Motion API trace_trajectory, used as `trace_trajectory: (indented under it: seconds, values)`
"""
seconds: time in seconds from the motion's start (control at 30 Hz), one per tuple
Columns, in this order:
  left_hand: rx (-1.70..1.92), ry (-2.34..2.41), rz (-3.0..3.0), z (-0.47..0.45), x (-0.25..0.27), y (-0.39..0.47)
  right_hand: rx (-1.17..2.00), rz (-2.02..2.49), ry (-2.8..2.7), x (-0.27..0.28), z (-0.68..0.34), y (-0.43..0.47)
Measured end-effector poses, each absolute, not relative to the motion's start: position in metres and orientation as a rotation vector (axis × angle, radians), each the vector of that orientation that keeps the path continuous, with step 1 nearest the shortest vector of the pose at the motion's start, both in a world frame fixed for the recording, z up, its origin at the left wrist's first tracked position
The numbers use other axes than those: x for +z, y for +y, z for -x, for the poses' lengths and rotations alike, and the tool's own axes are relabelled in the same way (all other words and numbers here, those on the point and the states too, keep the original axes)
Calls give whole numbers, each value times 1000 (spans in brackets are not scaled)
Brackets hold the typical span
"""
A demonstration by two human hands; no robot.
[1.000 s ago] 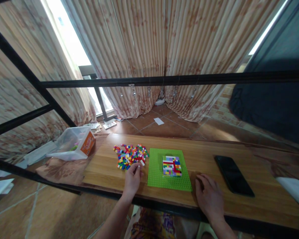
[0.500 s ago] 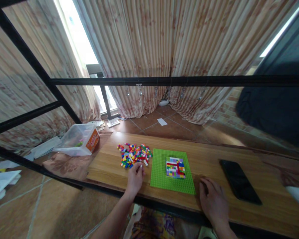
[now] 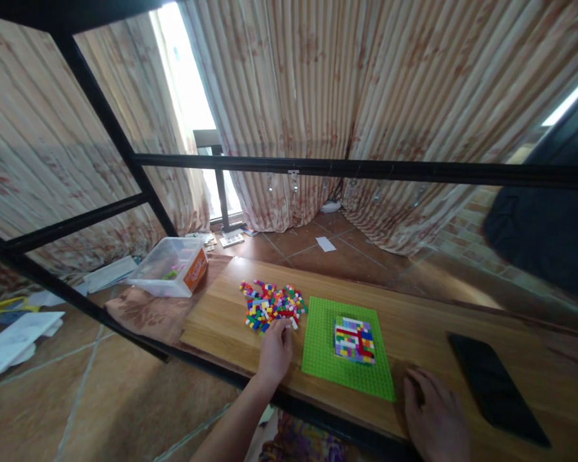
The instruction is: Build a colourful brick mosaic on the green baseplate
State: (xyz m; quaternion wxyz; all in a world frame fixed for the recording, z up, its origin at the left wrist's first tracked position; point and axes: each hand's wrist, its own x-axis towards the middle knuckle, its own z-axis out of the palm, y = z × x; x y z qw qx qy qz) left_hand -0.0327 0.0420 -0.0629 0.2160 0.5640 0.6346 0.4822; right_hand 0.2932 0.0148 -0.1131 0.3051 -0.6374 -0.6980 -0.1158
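Observation:
My left hand (image 3: 275,351) is at the near edge of a loose pile of small coloured building bricks (image 3: 268,303). Its thumb and fingers are pinched together on what looks like a small white brick, mostly hidden by the fingertips. To the right of this hand lies a green studded baseplate (image 3: 318,350). A low block of bricks in many colours (image 3: 354,340), with red rows across its top, sits on the baseplate. My right hand (image 3: 436,414) rests on the table beside the baseplate's near right corner, fingers loosely bent and apart, holding nothing.
A black phone (image 3: 496,385) lies on the wooden table (image 3: 216,321) at the right. Left of the table stands a clear plastic box (image 3: 161,273) with an orange label. A black metal rail (image 3: 318,167) crosses beyond the table, before the curtains (image 3: 293,77).
The view has swung slightly left, so everything appears shifted to the right. My left hand stays by the pile with its fingers pinched. My right hand still rests by the baseplate.

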Motion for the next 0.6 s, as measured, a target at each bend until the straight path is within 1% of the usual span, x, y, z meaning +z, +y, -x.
trace_trajectory:
  seconds: [0.1, 0.23, 0.6]
  values:
    - [1288, 1811, -1699, 32, -61, 46, -312, 1688, -1849, -116, -296, 15]
    - [1231, 1871, -1731, 30, -62, 47, -298, 1712, -1875, -119, -300, 16]
    - [1267, 1872, -1746, 26, -69, 43, -340, 1633, -1855, -121, -304, 21]
